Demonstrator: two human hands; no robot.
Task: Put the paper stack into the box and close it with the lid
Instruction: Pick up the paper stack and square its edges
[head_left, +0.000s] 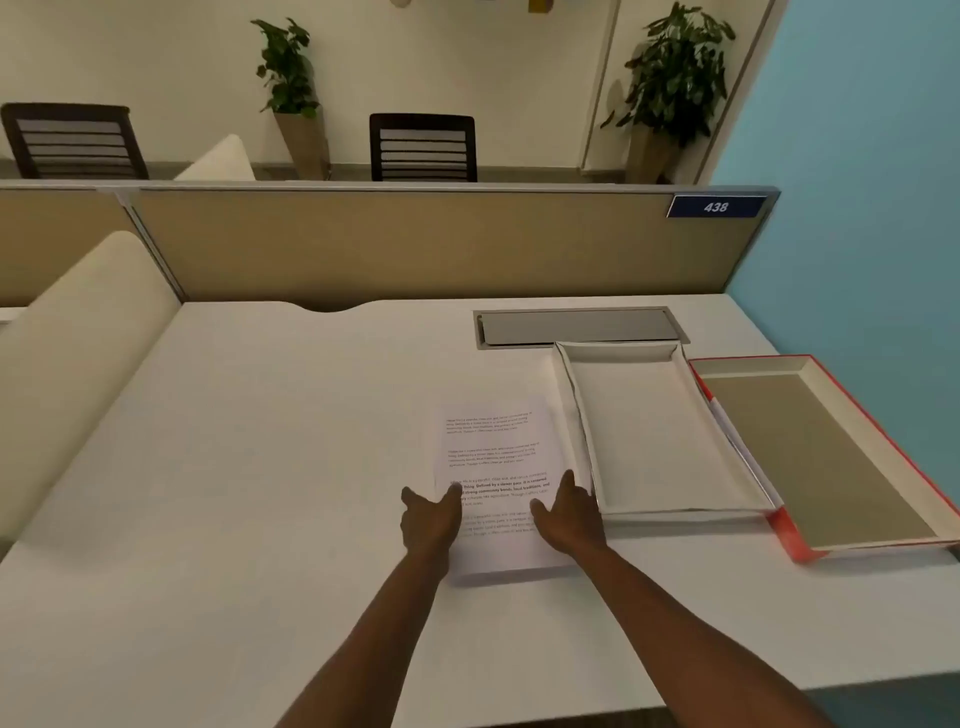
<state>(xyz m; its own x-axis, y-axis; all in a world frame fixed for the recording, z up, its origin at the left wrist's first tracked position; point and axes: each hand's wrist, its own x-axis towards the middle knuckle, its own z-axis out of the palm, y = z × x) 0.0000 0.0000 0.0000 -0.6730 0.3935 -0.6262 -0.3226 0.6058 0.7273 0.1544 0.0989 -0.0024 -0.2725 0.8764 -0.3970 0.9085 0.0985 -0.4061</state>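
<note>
A white desk (260, 467) carries 2 open trays side by side at the right: the red-edged lid (831, 457), then the white box (660, 431). Just left of the box lies the paper stack (493, 457) (printed text facing up). The left hand (430, 517) and right hand (569, 514) flank its near half, fingers together, thumbs apart.
</note>
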